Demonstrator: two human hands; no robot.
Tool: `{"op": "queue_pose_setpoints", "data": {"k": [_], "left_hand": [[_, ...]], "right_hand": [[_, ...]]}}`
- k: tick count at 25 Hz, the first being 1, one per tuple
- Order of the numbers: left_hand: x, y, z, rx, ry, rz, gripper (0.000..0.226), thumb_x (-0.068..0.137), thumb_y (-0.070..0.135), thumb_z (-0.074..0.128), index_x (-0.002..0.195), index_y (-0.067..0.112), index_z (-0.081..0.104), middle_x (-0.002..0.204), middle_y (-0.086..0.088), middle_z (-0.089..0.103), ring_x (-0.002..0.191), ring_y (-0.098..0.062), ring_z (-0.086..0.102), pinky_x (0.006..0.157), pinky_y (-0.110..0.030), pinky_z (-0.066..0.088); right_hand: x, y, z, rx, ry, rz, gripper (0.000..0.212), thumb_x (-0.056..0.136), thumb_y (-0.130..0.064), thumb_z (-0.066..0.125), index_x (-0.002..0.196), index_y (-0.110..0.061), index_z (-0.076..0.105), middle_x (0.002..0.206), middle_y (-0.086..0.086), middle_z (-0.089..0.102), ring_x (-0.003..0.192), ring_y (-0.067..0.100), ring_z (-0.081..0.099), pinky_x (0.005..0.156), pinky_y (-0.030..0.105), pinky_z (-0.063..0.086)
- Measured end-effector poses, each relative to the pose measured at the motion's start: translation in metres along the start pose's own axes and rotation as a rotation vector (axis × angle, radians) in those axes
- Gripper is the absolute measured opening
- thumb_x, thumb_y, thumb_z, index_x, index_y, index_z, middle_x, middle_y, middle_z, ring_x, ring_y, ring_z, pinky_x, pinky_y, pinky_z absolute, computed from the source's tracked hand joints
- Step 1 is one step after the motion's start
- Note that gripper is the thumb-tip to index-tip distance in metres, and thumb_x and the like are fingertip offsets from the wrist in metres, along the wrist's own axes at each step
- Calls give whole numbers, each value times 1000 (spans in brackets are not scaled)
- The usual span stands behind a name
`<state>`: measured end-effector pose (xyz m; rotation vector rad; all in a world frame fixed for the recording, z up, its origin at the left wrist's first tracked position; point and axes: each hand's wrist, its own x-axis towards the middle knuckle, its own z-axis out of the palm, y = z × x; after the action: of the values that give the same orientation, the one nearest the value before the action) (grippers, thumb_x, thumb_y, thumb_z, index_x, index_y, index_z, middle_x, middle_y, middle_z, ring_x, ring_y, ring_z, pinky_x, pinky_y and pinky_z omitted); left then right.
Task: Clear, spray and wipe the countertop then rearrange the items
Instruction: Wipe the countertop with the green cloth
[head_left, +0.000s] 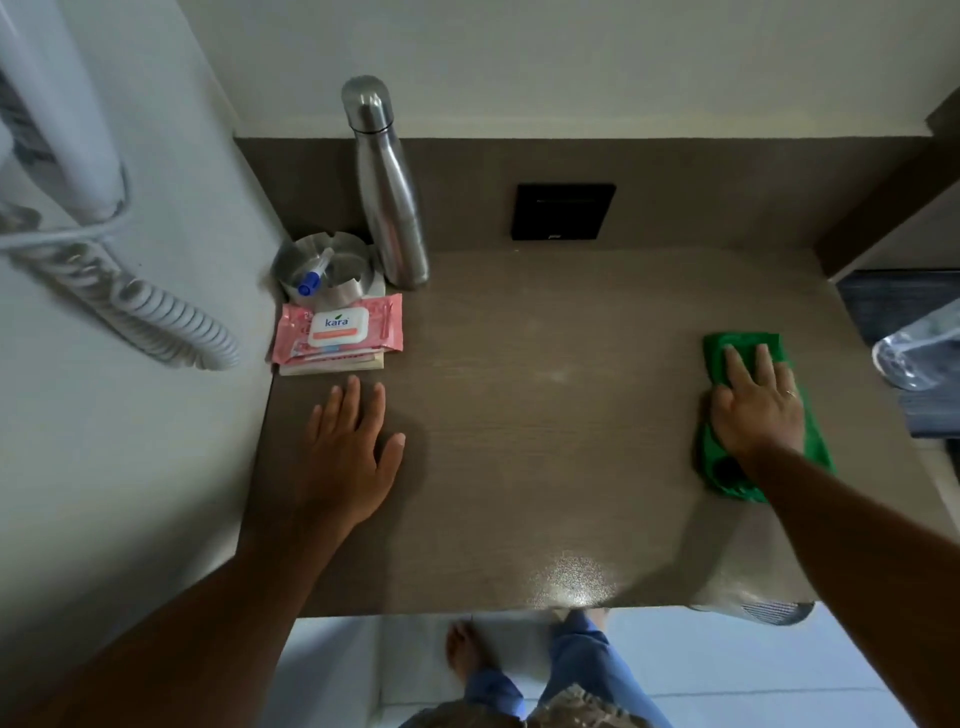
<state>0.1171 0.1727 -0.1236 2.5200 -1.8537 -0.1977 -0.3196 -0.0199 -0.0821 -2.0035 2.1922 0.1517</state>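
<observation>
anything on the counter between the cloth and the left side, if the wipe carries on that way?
Mostly open. Between the green cloth under the right hand and the left edge, only the left hand lies flat on the countertop. The wipes pack, ashtray and steel bottle crowd the back-left corner.

Green cloth (748, 358) partly covered by the right hand (756, 410); clear plastic object (922, 353) cut by the right edge, unidentifiable; booklets (332, 364) hidden beneath the wipes pack (340, 327); coiled cord (156, 317) blurred, upper end cropped
</observation>
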Motion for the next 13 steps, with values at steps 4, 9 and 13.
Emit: {"op": "queue_pose_setpoints", "data": {"k": [4, 9, 13], "left_hand": [[0, -1, -3, 19, -3, 26, 70, 94, 56, 17, 154, 20, 12, 162, -14, 13, 150, -33, 12, 120, -49, 11], [-1, -2, -11, -82, -111, 1, 74, 89, 59, 17, 155, 25, 8, 164, -12, 4, 150, -33, 3, 121, -51, 5], [1, 35, -31, -180, 10, 108, 70, 86, 75, 23, 135, 30, 47, 134, -6, 57, 123, -28, 54, 103, -52, 39]], "right_hand": [[-37, -116, 15, -80, 36, -381, 61, 94, -36, 28, 154, -21, 20, 162, 11, 18, 149, 29, 15, 121, 42, 12], [-178, -168, 41, -101, -171, -922, 62, 92, -51, 24, 151, -37, 16, 164, 5, 10, 150, 31, 8, 119, 48, 4], [-192, -134, 29, 30, -195, -679, 68, 91, -68, 22, 152, -41, 8, 164, 3, -2, 150, 30, -3, 119, 49, -4]]}}
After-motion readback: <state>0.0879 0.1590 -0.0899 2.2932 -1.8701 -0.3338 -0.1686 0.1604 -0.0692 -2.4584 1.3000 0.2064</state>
